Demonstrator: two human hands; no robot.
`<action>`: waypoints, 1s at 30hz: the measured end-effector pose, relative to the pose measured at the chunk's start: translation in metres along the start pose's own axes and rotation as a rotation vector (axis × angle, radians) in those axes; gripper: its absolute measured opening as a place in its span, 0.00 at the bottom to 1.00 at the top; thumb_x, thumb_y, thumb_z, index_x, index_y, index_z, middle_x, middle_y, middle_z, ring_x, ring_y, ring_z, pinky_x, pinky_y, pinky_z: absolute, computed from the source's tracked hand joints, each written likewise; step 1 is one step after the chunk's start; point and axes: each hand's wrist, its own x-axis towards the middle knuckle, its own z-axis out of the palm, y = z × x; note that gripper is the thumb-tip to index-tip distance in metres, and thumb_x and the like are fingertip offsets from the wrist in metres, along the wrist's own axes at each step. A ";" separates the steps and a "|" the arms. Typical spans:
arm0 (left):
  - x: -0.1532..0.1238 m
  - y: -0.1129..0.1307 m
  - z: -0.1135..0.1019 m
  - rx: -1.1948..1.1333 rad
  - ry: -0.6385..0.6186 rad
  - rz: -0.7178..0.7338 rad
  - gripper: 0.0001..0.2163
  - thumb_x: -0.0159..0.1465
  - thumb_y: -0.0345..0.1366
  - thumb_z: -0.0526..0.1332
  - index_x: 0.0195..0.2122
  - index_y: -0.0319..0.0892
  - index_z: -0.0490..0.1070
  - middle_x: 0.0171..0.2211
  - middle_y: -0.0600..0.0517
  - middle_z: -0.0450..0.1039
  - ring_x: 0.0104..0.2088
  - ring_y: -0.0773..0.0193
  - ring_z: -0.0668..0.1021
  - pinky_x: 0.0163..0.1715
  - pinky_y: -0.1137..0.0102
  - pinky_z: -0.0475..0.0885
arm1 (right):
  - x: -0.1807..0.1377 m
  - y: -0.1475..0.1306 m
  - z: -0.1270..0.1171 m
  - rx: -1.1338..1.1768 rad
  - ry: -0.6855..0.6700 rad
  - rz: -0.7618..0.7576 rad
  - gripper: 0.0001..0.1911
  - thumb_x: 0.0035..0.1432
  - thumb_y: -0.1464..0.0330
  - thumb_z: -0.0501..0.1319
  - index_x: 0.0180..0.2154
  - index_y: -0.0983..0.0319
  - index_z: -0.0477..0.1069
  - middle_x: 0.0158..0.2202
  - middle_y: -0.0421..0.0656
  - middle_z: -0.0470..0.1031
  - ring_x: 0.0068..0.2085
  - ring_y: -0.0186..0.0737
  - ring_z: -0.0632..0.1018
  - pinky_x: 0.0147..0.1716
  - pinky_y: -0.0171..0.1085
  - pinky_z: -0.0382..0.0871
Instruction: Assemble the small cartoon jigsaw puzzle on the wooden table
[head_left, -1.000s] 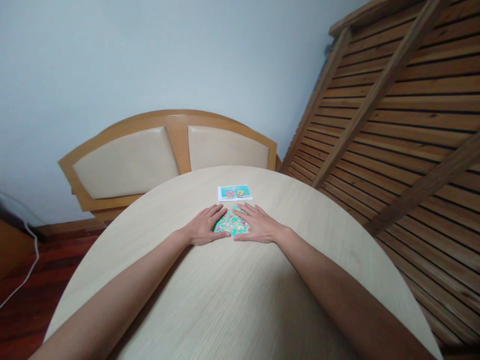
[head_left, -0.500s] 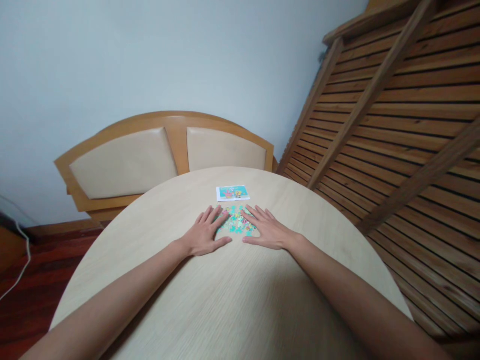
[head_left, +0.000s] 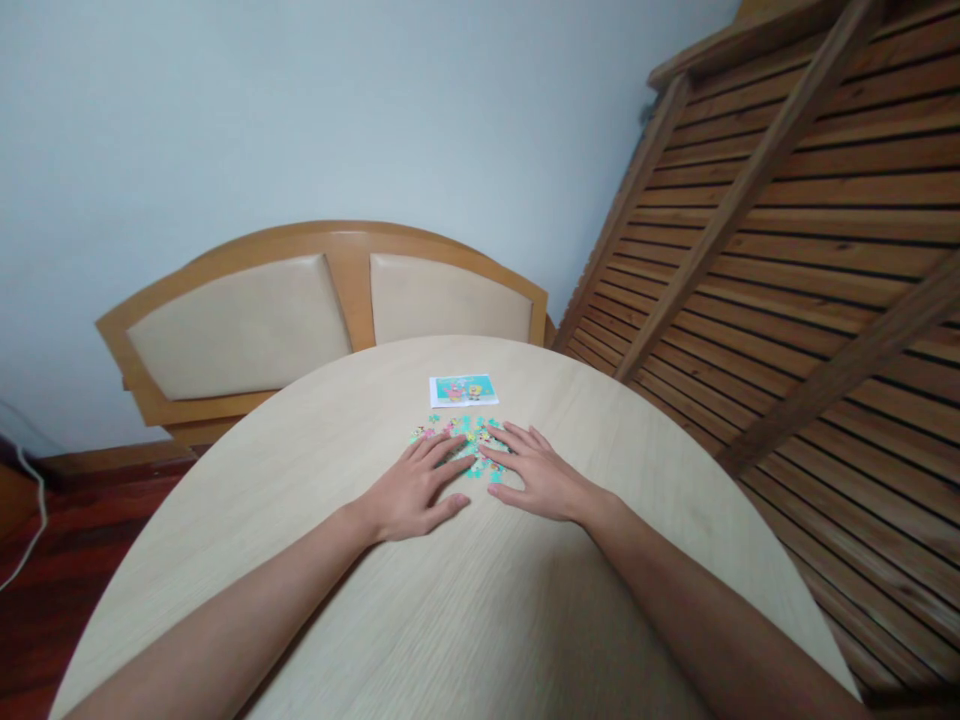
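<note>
Small jigsaw puzzle pieces [head_left: 476, 424], mostly turquoise with bits of yellow, pink and white, are spread on the round pale wood table [head_left: 352, 620]. From the left, my left hand [head_left: 420, 485] reaches over them palm down, fingers stretched out and thumb apart. Opposite it, my right hand [head_left: 536, 470] also lies palm down with spread fingers, its fingertips over the right side of the pieces. Neither hand grips anything. Some pieces are hidden beneath the fingers. Just beyond them lies a picture card [head_left: 464, 390] showing cartoon figures on turquoise.
Behind the table stands a wooden headboard [head_left: 349, 285] with cream padded panels, against a pale wall [head_left: 337, 110]. A slatted wooden panel [head_left: 810, 230] leans at the right. At the far left, a white cable [head_left: 41, 510] hangs above the dark red floor [head_left: 97, 530].
Both hands have shifted slightly nearer to me. More pieces show beyond my left fingertips, and the spread now reaches farther left. The camera view has moved a little.
</note>
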 end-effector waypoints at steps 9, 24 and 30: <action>-0.001 0.007 -0.005 0.031 0.008 0.065 0.25 0.72 0.49 0.52 0.67 0.47 0.60 0.67 0.43 0.59 0.66 0.44 0.62 0.64 0.45 0.57 | 0.001 -0.003 0.008 -0.034 0.182 0.064 0.25 0.68 0.54 0.56 0.62 0.54 0.68 0.67 0.47 0.62 0.67 0.51 0.62 0.66 0.56 0.52; -0.001 0.015 -0.010 0.020 0.026 0.132 0.19 0.73 0.43 0.53 0.61 0.41 0.67 0.58 0.40 0.68 0.58 0.48 0.68 0.59 0.51 0.64 | 0.002 0.001 0.014 -0.031 0.336 0.097 0.14 0.67 0.60 0.60 0.51 0.51 0.78 0.55 0.46 0.74 0.55 0.48 0.72 0.58 0.50 0.62; -0.001 0.016 -0.011 -0.009 0.045 0.180 0.17 0.72 0.40 0.54 0.59 0.42 0.68 0.55 0.42 0.71 0.56 0.50 0.70 0.57 0.53 0.66 | 0.002 -0.003 0.011 -0.037 0.354 0.051 0.10 0.64 0.60 0.63 0.45 0.52 0.80 0.54 0.46 0.75 0.55 0.48 0.72 0.58 0.52 0.61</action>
